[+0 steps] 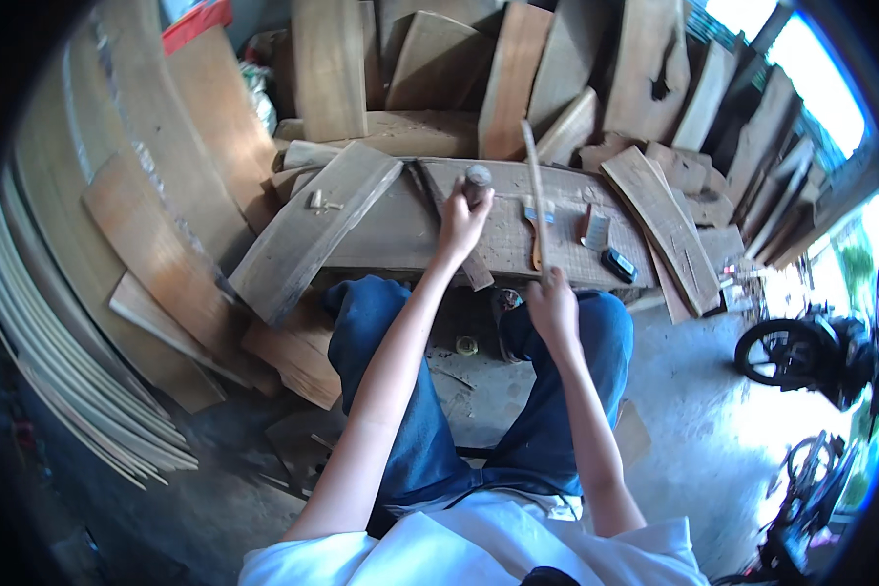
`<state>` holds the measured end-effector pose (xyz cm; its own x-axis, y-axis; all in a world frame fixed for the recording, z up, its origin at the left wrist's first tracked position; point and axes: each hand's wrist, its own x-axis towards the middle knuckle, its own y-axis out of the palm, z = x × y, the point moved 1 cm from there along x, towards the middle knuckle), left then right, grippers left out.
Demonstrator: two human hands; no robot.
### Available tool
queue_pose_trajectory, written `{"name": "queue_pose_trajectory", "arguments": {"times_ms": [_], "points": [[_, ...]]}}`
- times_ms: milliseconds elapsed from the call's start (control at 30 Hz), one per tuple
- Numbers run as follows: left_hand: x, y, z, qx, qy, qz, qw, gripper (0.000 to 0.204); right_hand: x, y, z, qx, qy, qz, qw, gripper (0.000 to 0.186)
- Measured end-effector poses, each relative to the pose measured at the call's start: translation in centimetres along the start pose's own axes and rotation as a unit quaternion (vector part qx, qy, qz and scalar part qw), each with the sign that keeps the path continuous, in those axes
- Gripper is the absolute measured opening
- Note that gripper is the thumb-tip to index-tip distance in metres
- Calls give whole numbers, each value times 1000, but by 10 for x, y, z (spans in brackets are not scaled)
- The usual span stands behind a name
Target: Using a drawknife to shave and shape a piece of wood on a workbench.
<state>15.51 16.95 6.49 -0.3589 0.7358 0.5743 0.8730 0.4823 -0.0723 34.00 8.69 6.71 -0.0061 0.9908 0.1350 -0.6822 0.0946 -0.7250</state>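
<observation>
In my left hand (459, 232), closed and raised over the bench, is a short brownish wooden piece with a rounded end (478, 183). My right hand (554, 311) is closed around the lower end of a long, thin, pale stick (534, 176), which points up and away; I cannot make out its exact kind. Its far end stands to the right of the wooden piece, apart from it. Under both hands lies a thick wooden plank bench (430, 256). A dark narrow strip (430, 200) crosses it beside my left hand. A paintbrush (534, 241) lies behind the stick.
Right of the brush are a small grey-and-brown flat piece (594, 230) and a black-and-blue box-shaped item (618, 265). Small pale wood bits (322, 202) lie on a slanting board (308, 234). Boards (327, 68) lean all around. A motorbike wheel (783, 353) stands at right.
</observation>
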Motion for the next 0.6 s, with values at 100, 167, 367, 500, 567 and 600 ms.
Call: {"name": "queue_pose_trajectory", "arguments": {"times_ms": [100,167,367,500,567,600], "points": [[-3,8,11,-30,-32,48,998,31,38,72,-32,-94,35,-45,994,28],[-8,15,32,-19,-49,62,997,31,48,94,-46,-143,64,-19,988,37],[-7,6,15,-56,-89,101,989,20,18,70,-42,-80,-6,188,979,48],[7,-8,19,-31,-100,91,990,19,-33,-58,-12,219,-192,108,951,33],[14,-10,28,-17,-50,121,991,20,-43,-114,-40,175,-163,-38,970,29],[15,-7,25,1,-53,120,991,21,-47,-134,-73,103,-139,-139,975,27]]}}
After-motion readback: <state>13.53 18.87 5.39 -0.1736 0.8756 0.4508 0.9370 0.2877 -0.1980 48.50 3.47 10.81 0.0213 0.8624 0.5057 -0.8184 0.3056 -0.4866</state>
